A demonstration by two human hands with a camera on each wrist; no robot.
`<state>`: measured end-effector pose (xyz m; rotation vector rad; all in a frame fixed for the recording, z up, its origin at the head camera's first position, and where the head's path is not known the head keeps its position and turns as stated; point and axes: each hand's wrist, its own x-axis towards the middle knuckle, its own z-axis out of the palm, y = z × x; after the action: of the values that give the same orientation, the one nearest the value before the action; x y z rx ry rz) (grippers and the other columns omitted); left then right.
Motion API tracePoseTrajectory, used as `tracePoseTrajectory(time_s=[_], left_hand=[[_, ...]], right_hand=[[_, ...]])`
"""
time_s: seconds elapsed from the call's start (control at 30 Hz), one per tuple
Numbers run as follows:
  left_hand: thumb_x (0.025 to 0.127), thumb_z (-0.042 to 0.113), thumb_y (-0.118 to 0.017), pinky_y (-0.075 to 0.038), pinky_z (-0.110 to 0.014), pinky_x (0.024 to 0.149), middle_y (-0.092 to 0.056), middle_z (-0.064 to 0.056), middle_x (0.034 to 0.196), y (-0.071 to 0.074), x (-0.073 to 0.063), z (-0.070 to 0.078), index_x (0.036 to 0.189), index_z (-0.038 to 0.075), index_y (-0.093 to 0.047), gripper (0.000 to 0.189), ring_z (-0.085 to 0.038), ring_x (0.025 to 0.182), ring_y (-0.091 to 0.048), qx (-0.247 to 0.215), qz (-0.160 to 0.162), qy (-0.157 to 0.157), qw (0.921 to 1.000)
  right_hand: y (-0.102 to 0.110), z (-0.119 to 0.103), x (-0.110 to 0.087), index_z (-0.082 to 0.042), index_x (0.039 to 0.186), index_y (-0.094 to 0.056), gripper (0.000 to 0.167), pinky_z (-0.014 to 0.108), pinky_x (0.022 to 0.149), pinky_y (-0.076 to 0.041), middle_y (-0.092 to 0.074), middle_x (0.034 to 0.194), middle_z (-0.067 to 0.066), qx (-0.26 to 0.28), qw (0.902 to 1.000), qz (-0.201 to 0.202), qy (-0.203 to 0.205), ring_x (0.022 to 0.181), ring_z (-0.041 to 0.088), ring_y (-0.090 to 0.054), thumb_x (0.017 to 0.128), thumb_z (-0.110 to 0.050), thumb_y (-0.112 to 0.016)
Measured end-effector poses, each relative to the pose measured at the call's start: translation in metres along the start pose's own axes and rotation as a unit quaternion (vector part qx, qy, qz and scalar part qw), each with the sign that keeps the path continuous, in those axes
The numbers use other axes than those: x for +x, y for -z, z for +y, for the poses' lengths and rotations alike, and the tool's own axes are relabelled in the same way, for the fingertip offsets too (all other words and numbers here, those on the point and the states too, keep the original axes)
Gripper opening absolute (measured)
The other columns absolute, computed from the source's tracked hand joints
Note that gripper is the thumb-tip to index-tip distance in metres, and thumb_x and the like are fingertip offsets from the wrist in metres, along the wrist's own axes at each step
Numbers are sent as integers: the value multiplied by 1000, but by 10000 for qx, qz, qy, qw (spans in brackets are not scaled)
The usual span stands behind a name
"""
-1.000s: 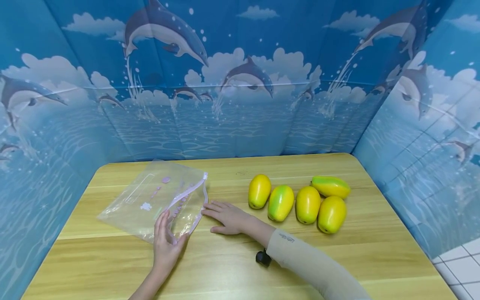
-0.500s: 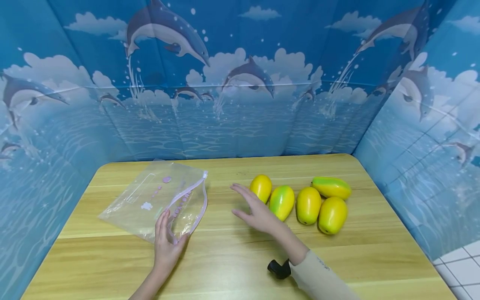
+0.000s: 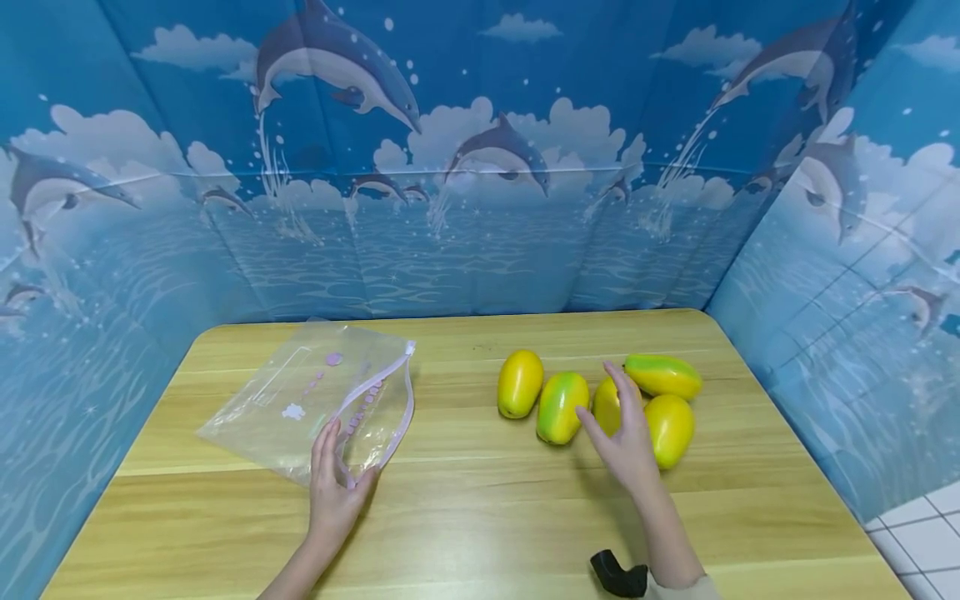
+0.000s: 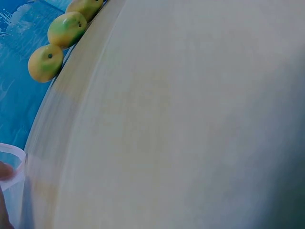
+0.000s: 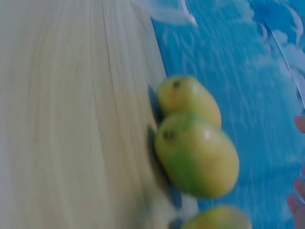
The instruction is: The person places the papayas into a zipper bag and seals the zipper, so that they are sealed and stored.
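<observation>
A clear zip bag (image 3: 273, 400) with a lavender zip edge lies at the left of the table, its mouth parted toward the right. My left hand (image 3: 335, 496) holds the near corner of that mouth, fingers on the upper edge and thumb by the lower one. Several yellow-green mangoes (image 3: 520, 383) sit to the right. Over the middle mango (image 3: 606, 406) my right hand (image 3: 630, 437) is held with thumb and fingers spread apart, partly hiding it. In the right wrist view, fingertips (image 5: 296, 202) show at the right edge, apart from the nearest green-streaked mango (image 5: 198, 157).
A greener mango (image 3: 663, 375) lies sideways behind the others, and another yellow mango (image 3: 671, 429) sits right of my right hand. The wooden table (image 3: 450, 533) ends at a blue dolphin-print curtain (image 3: 480, 250). A black device (image 3: 618, 575) sits at my right wrist.
My right hand has left the bag's edge and moved right, past the first two mangoes, to the middle one. The left hand and the bag have stayed nearly still.
</observation>
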<state>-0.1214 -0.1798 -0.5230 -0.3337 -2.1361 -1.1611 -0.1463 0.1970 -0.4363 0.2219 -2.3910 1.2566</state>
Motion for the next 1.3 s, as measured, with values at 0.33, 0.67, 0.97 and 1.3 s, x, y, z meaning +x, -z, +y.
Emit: tracePoseTrajectory(time_s=[0.33, 0.67, 0.97, 1.3], left_hand=[[52, -16, -77, -16, -12, 109, -31, -24, 138, 0, 0, 2, 139, -4, -28, 100, 0, 131, -21, 23, -11, 46, 10000], [51, -16, -77, -15, -12, 110, -31, -25, 137, 0, 1, 3, 138, -6, -28, 100, 0, 131, -20, 84, -37, -35, 10000], [52, -16, -76, -15, -14, 111, -30, -27, 135, 0, 1, 2, 138, -7, -27, 100, -2, 132, -20, 90, -35, -87, 9999], [51, -17, -76, -15, -14, 111, -30, -27, 135, 0, 1, 2, 138, -7, -27, 100, -1, 132, -20, 78, -44, -118, 9999]], right_hand=[[25, 30, -22, 2, 135, -35, 72, 41, 108, -25, -35, 135, 24, -25, 9882, 1468, -434, 124, 36, -31, 72, 4, -70], [37, 40, -39, 1, 136, -32, 74, 52, 110, -19, -31, 137, 23, -340, 9753, 1717, -1349, 125, 38, -28, 73, 2, -70], [36, 46, -43, 9, 133, -30, 75, 55, 108, -22, -31, 133, 29, -749, 9697, 1547, -1737, 123, 43, -28, 72, -1, -73], [33, 52, -46, 10, 135, -25, 76, 60, 99, -29, -28, 131, 33, -818, 9655, 1285, -2112, 117, 47, -29, 75, -2, -70]])
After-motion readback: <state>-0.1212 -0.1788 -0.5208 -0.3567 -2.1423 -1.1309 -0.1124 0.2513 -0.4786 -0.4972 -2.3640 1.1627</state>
